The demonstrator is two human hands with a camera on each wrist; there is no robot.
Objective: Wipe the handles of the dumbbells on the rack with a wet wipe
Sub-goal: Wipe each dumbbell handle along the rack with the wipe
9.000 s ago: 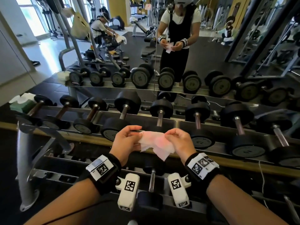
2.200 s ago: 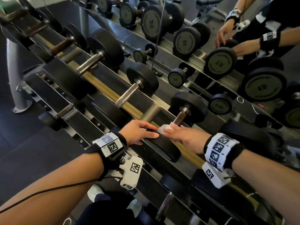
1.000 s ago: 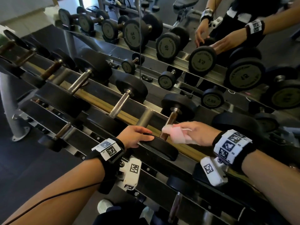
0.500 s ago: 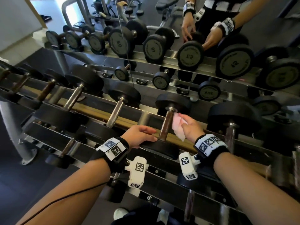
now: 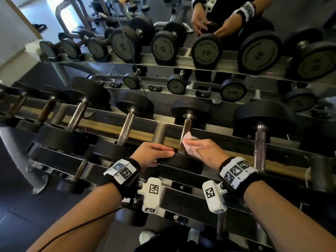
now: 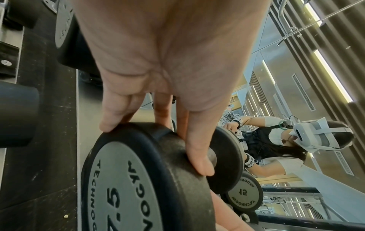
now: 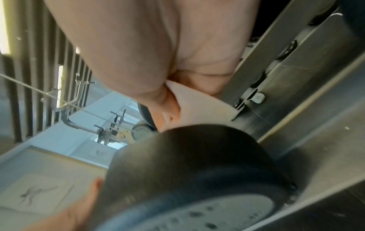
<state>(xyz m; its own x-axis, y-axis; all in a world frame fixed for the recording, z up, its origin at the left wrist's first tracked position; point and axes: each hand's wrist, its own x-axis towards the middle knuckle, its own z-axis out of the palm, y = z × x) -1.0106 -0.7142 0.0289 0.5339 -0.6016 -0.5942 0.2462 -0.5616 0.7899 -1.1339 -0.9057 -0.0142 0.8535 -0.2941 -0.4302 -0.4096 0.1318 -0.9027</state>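
A black dumbbell lies across the rack's top tier, its bare metal handle [image 5: 187, 127] running away from me. My right hand [image 5: 207, 151] pinches a pale pink wet wipe [image 5: 190, 142] and holds it against the right side of the handle's near end. The right wrist view shows the wipe [image 7: 201, 106] under the palm, above the dumbbell's near head [image 7: 197, 156]. My left hand [image 5: 154, 153] rests on that near head [image 5: 183, 165] with the fingers stretched out. In the left wrist view, thumb and fingers lie over the rim of the head [image 6: 128, 179], marked 7.5.
More dumbbells sit on either side, one handle to the left [image 5: 125, 128] and a thicker one to the right [image 5: 260, 140]. A lower tier [image 5: 80, 171] holds smaller ones. A mirror behind reflects the rack [image 5: 205, 50] and my hands.
My right hand has slid the wipe down the handle towards the near head. My left hand has stayed on the head. My view has swung to face the rack squarely.
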